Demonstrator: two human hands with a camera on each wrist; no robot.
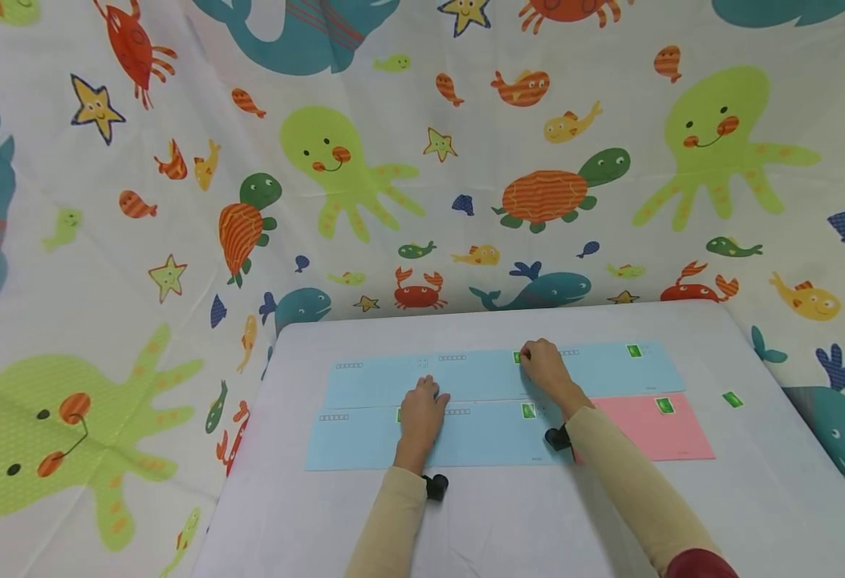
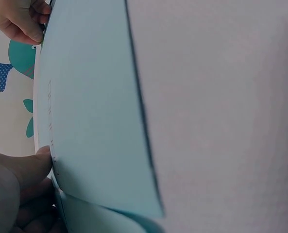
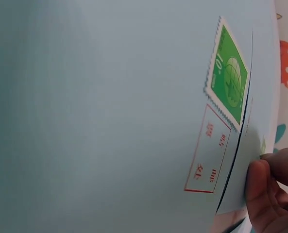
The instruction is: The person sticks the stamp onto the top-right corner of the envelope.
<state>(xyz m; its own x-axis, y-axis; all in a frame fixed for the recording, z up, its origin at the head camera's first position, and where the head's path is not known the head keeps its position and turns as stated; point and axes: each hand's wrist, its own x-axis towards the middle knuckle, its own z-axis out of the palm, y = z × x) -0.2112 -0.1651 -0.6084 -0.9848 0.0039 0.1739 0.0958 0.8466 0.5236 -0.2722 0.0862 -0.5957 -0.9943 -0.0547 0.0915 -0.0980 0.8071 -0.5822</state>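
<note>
In the head view my right hand (image 1: 548, 371) is over the upper middle blue envelope (image 1: 476, 377). Its thumb and fingertips pinch a green stamp (image 1: 517, 357) at the envelope's top right corner; the fingers hide part of the stamp. My left hand (image 1: 420, 413) rests, fingers loosely bent, where the blue envelopes meet, covering part of the lower row. Beside its wrist peeks a half-hidden green stamp (image 1: 399, 415). In the right wrist view, another green stamp (image 3: 228, 75) lies above a red printed box on the nearer blue envelope (image 3: 119, 121).
Blue envelopes lie in two rows, with a pink envelope (image 1: 646, 433) at lower right bearing a green stamp (image 1: 664, 406). The upper right envelope (image 1: 610, 373) carries a stamp (image 1: 634, 351). A loose stamp (image 1: 733, 399) lies on the white table (image 1: 776, 482). Behind hangs a sea-animal curtain (image 1: 386, 128).
</note>
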